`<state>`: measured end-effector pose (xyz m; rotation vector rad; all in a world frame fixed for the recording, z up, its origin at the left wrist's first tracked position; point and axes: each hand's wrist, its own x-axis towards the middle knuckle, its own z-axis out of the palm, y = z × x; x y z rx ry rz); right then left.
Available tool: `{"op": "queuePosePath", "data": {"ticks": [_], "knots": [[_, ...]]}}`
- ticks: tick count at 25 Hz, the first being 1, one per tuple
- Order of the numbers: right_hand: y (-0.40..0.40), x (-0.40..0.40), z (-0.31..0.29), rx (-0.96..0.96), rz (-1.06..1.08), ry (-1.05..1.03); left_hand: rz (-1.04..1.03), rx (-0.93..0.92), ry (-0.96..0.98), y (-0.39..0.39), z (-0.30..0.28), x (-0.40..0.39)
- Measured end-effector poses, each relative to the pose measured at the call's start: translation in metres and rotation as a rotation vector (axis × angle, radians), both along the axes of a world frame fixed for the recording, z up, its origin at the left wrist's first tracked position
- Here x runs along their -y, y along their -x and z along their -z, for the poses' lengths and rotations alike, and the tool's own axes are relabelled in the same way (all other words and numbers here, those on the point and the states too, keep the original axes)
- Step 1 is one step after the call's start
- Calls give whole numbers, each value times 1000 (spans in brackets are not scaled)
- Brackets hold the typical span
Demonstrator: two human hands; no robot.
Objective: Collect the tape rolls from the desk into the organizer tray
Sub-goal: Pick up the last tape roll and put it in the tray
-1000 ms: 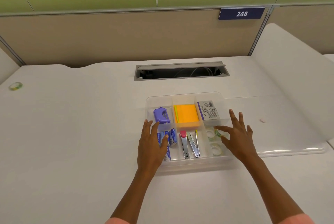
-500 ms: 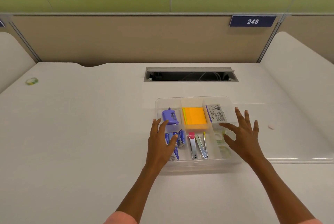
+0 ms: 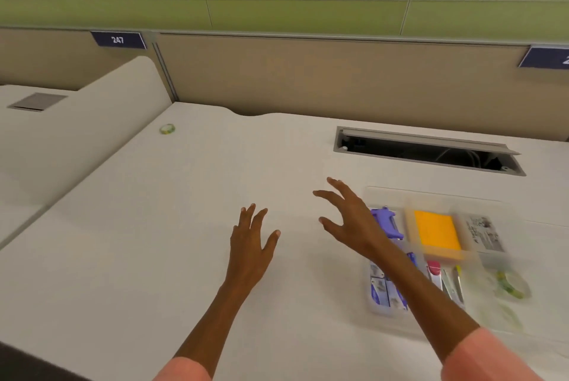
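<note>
One small tape roll (image 3: 167, 128) with a green-yellow rim lies flat on the white desk at the far left, well beyond both hands. The clear organizer tray (image 3: 381, 310) sits at the right, blurred. Its right front compartments hold two clear tape rolls (image 3: 509, 286), one with green marks. My left hand (image 3: 251, 240) hovers over bare desk, fingers spread, holding nothing. My right hand (image 3: 349, 216) reaches left past the tray's left edge, fingers apart, nothing in it; its forearm crosses over the tray.
The tray also holds a purple tool (image 3: 387, 222), orange sticky notes (image 3: 435, 234), a labelled box (image 3: 486, 234), batteries and clippers. An open cable slot (image 3: 428, 151) lies behind it. A raised white divider (image 3: 101, 109) borders the desk on the left.
My view has swung left, so the tray now sits at the right. Both hands have left the tray and moved left over the desk. The far tape roll appears nearer the centre.
</note>
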<state>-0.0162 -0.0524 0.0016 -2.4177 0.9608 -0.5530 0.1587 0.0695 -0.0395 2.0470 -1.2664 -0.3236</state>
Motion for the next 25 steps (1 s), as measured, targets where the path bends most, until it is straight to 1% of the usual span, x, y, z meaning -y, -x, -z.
{"op": "queuePosePath", "data": {"ticks": [4,8,11,15,20,25], "knots": [[-84,8,-8,-24,-105,32,-113,54,-45,-79,8,-13],[-159,13,-7,-57,-184,25,-182,106,-101,-149,17,-15],[-207,21,-1,-81,-209,9,-207,166,-166,-201,21,-6],[-268,39,14,-130,-240,-2,-259,193,-193,-265,31,9],[-348,73,33,-163,-260,-21,-287,198,-274,-314,58,19],[-436,111,54,-184,-274,4,-335,298,-208,-335,71,29]]}}
